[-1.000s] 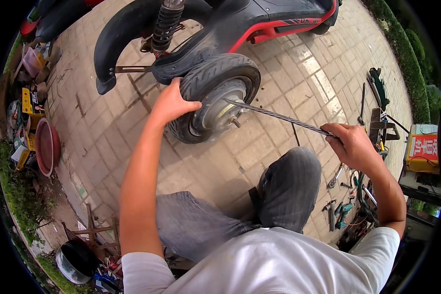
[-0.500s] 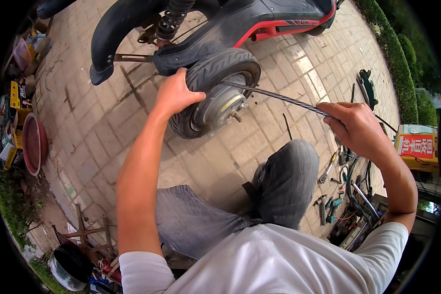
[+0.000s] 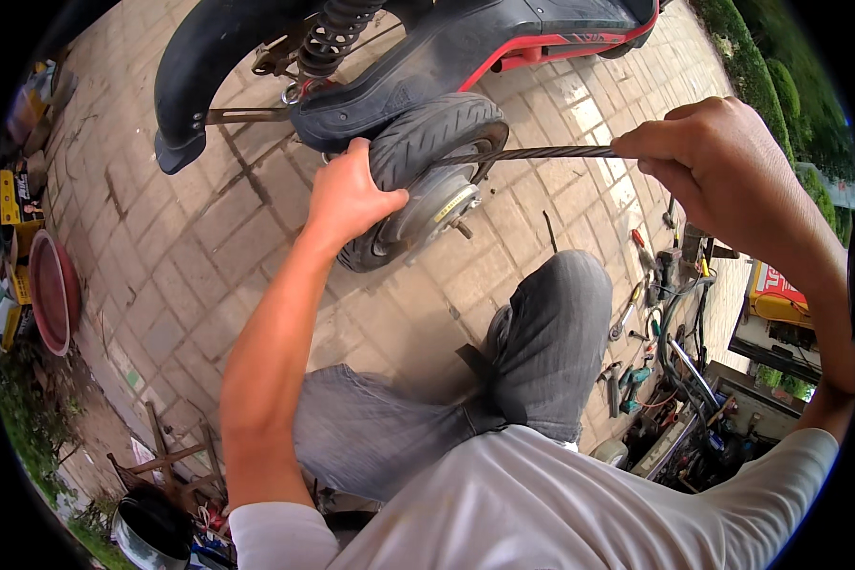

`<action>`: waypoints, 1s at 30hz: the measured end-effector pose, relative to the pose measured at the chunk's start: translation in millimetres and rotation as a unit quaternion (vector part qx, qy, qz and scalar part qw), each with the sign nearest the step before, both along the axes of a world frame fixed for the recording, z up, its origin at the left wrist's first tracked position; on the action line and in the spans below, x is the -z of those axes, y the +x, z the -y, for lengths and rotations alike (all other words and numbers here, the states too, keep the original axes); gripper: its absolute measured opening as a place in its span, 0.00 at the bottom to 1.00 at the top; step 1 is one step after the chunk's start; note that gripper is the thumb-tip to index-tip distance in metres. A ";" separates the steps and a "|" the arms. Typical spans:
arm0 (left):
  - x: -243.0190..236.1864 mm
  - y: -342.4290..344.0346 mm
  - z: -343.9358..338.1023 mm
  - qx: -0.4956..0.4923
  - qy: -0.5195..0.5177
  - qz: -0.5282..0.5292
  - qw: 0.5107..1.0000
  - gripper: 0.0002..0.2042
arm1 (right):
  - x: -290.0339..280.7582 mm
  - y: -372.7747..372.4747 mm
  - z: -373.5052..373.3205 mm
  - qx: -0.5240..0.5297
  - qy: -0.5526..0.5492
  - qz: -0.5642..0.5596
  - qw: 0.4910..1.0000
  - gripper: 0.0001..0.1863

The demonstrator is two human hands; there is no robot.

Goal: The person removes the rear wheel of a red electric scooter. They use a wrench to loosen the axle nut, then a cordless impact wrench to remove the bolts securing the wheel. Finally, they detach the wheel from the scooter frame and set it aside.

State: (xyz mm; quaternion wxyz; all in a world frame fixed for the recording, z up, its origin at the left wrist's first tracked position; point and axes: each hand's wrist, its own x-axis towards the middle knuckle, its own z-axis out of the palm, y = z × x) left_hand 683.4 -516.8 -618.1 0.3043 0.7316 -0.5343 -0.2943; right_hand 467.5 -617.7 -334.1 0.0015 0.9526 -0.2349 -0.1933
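Note:
A black treaded tyre sits on a grey hub-motor wheel, its axle stub pointing toward me. My left hand clasps the tyre's near left side, thumb over the sidewall and fingers over the tread. In my right hand is the outer end of a long dark pry bar with a twisted shaft. The bar runs nearly level leftward, and its tip goes in at the edge between tyre and rim. How deep the tip sits is hidden.
Beyond the wheel stands a black and red scooter with a coil spring shock. A ratchet wrench, a teal power tool and cables lie at right. A reddish basin stands at left, a hedge far right.
My right hand has swung up and further right with the pry bar, which has tilted from sloping down to nearly level. My left hand stays on the tyre.

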 end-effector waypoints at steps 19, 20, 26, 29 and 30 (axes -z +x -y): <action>7.8 2.9 1.1 -0.011 0.033 -0.022 0.999 0.38 | -19.6 175.8 69.8 -0.050 0.097 -0.327 0.939 0.16; 7.7 2.7 1.5 -0.013 0.034 -0.016 0.999 0.38 | -18.0 181.6 72.3 -0.053 0.092 -0.330 0.938 0.16; 8.4 4.9 0.2 -0.011 0.045 -0.025 0.999 0.38 | -13.7 135.5 48.9 0.046 0.014 -0.184 0.982 0.08; 5.5 3.3 1.2 -0.015 0.034 -0.012 0.999 0.31 | -16.3 80.8 10.0 -0.050 0.006 -0.089 0.995 0.09; 4.6 2.4 1.1 -0.018 0.021 -0.001 1.000 0.27 | -14.2 64.3 -6.6 -0.014 -0.008 -0.074 0.997 0.09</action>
